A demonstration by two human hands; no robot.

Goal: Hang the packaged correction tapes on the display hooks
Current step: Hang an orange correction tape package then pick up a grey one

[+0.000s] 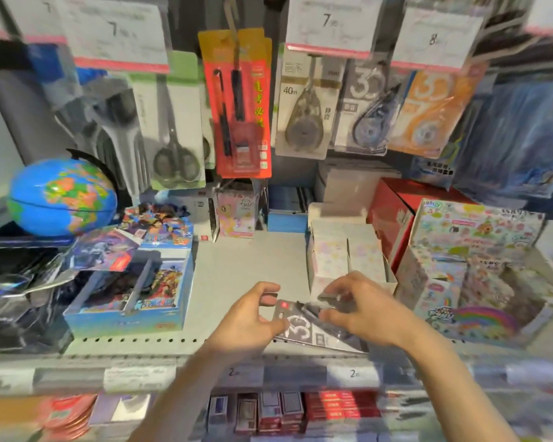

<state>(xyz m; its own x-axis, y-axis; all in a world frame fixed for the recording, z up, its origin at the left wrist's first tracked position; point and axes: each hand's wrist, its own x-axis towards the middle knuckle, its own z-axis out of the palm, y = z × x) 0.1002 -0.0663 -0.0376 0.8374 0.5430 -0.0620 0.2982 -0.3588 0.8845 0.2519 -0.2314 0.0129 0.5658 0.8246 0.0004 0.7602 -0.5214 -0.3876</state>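
A small stack of grey packaged correction tapes (304, 327) marked "30" lies on the shelf (237, 269) near its front edge. My left hand (249, 317) pinches the stack's left edge with curled fingers. My right hand (361, 307) grips the top pack from the right, fingers curled over its blister. On the display hooks above hang a beige correction tape pack (304, 103), a grey "30" pack (367, 103) and an orange "30" pack (428, 110). The view is blurred.
Hanging to the left are scissors packs (173, 122) and a red pen pack (240, 103). A globe (61, 196) stands far left, a card box (131, 291) beside it. Pastel boxes (345, 253) and a sticker display box (473, 266) crowd the right.
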